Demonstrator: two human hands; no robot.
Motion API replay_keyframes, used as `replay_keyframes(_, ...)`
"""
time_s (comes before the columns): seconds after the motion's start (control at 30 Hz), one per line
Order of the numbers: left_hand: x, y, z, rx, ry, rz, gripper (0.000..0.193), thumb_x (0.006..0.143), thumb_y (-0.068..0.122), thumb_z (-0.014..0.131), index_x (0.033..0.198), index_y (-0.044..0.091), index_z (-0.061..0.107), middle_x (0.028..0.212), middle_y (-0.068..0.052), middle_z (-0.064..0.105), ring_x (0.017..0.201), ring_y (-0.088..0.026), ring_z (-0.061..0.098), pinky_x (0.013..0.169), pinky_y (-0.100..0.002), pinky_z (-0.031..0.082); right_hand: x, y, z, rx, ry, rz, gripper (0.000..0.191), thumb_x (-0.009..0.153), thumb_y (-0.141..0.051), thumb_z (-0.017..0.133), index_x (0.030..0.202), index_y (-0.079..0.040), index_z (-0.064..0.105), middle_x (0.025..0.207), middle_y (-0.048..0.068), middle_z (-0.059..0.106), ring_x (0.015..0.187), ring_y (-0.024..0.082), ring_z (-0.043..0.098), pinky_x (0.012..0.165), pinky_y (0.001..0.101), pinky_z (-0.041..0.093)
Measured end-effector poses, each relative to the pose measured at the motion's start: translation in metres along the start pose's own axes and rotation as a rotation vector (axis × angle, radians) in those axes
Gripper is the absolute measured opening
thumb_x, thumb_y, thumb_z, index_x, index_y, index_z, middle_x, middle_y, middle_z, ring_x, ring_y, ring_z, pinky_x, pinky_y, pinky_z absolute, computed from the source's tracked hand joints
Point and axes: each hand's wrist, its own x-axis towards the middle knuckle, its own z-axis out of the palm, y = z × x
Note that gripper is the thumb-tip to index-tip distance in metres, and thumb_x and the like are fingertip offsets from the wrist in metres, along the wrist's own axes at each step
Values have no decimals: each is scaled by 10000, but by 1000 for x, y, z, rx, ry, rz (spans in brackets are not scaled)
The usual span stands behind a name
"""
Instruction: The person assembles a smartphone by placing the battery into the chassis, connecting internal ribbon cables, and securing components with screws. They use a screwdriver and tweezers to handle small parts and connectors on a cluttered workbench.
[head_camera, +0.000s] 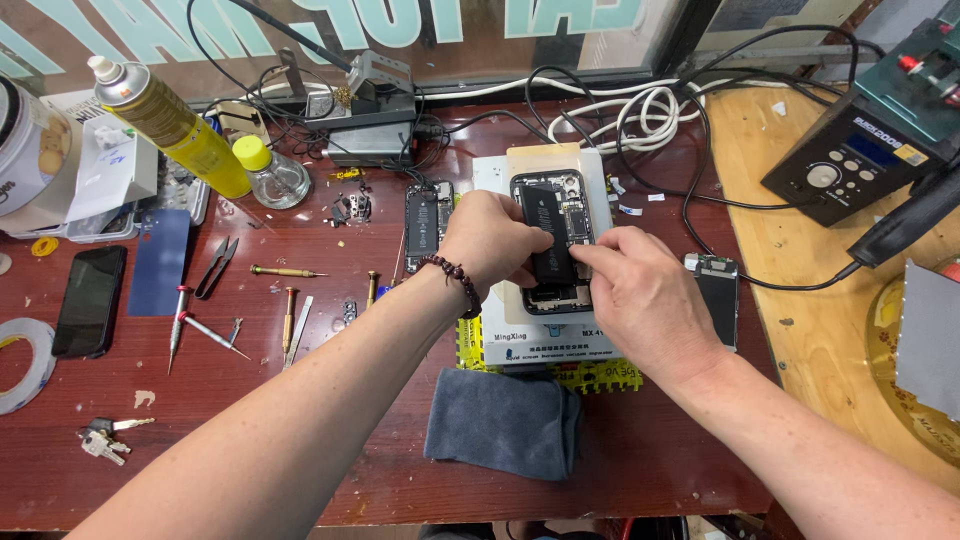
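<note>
Opened phone (565, 205) lying back-up on a pale mat (520, 165) at the middle of the red-brown bench, black battery (548, 235) exposed along its length. Left hand (490, 240) curled over the phone's left edge, fingertips pressed down on the battery or frame, which of the two hard to tell under the knuckles. Right hand (640, 290) closed in a pinch at the battery's lower right edge, thumb and forefinger nearly together, apparently on the battery. Probably light and thin, the battery: a soft pouch, easily bent or punctured, best gripped flat along its edges. Frame stiff, inner boards and cables fragile. Grey cloth (505, 420) just below; screwdrivers (285, 300) to the left.
</note>
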Motion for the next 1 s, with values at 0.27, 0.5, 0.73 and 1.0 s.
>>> replay_keyframes(0.27,7,-1,0,-5,-27,5,177,798,34,770,916,-91,728,771,-150,752,599,-210,748,487,-301,634,0,0,5,-19,29,-24,206,864,37,641,1026,7,764,977,150,677,929,314,694,809,414,586)
replay_keyframes(0.5,12,-5,-2,4,-38,12,176,804,43,776,909,-91,736,793,-143,753,602,-217,743,481,-308,633,2,-1,1,36,-51,37,196,911,-8,629,1056,-25,760,1001,133,689,908,295,703,800,418,589)
replay_keyframes(0.73,14,-7,-2,-8,-29,-13,186,804,55,790,936,-63,733,820,-138,759,610,-211,747,493,-313,639,27,5,-13,165,-170,391,601,787,-270,786,1347,-118,626,1065,113,730,878,236,731,792,391,585)
replay_keyframes(1.0,13,-9,-2,-30,-46,-3,203,830,57,760,978,-78,730,826,-151,760,640,-213,751,507,-315,643,23,0,-8,158,-230,370,597,746,-279,814,1295,-106,653,1090,100,716,937,209,719,838,376,572)
